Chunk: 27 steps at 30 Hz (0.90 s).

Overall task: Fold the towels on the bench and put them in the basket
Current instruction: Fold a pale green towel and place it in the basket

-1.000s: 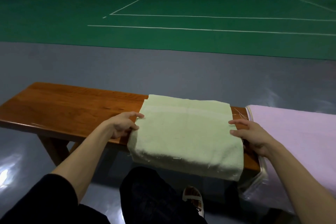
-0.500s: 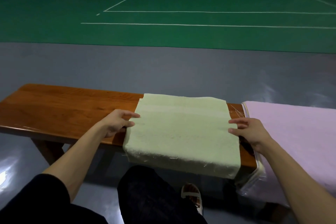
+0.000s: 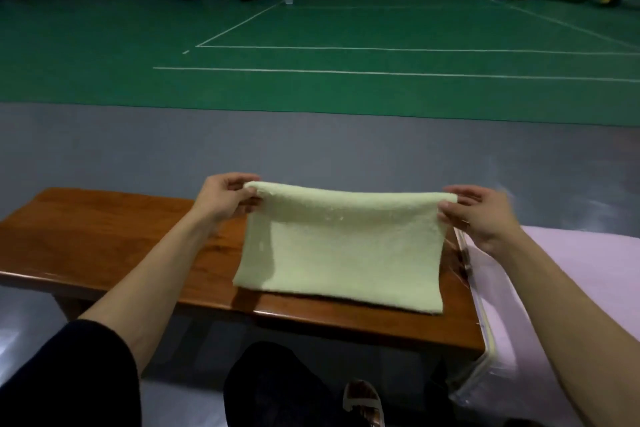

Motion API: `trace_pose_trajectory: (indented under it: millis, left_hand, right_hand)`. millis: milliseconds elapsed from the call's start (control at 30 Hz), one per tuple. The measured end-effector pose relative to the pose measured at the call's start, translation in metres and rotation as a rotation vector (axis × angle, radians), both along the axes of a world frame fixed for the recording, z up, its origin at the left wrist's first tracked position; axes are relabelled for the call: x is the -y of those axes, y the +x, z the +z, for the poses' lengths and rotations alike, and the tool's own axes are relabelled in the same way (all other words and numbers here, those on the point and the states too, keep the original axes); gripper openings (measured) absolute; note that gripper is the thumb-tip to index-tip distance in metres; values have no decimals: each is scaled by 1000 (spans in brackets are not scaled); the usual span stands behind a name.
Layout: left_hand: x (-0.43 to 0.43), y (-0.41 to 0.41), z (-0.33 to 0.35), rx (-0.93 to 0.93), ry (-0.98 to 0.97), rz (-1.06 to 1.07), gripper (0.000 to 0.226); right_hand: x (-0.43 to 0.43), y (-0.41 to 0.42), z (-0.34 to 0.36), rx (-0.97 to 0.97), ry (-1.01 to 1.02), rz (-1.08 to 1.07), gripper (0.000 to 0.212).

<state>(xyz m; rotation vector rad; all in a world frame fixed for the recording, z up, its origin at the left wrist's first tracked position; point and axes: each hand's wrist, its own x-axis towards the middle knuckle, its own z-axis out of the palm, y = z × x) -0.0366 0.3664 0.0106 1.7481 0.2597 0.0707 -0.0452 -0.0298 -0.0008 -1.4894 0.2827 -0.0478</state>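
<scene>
The left hand (image 3: 221, 201) pinches the top left corner of the pale green towel (image 3: 346, 246), thumb and fingers closed on the cloth. Between the two sets of fingers the upper edge sags a little. It looks like soft, light terry that droops wherever it is not held, and below them the lower edge rests on the bench (image 3: 104, 239). The right hand (image 3: 479, 215) pinches the top right corner likewise. The corners look the soundest hold — a mid-edge grip would likely let it slump. Just right of those fingers lies a pink cloth (image 3: 571, 270).
</scene>
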Motion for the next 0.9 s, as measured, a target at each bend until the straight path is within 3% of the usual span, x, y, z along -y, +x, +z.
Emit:
trace_pose_trajectory:
  millis: [100,200,300,367,433,500,700,800,900]
  left_hand:
    - [-2,0,29,90,-187,27,23]
    - [-5,-15,44,162,-362,53,24]
    - [-9,-40,24,161,-386,54,27]
    - [-13,-60,-10,60,-411,61,25]
    - [-15,-82,-45,-101,-311,47,20]
    - [-18,-99,-73,-224,-52,-7,20]
    - [-24,-96,-79,-264,461,-170,44]
    - [-19,-82,-74,-263,526,-160,48]
    - [-16,-65,-72,-256,447,-105,49]
  right_hand:
    - [2,4,25,125,30,10,32]
    - [3,-5,40,259,56,63,56]
    - [4,-24,16,299,46,88,68]
    - [1,-43,-21,238,-43,94,69]
    - [-3,-64,-60,144,-196,109,47]
    - [-8,-83,-84,24,-263,156,27]
    - [-13,-84,-88,-186,-475,189,36]
    - [-18,-67,-80,-237,-555,159,41]
    - [-21,-51,-77,-205,-552,147,39]
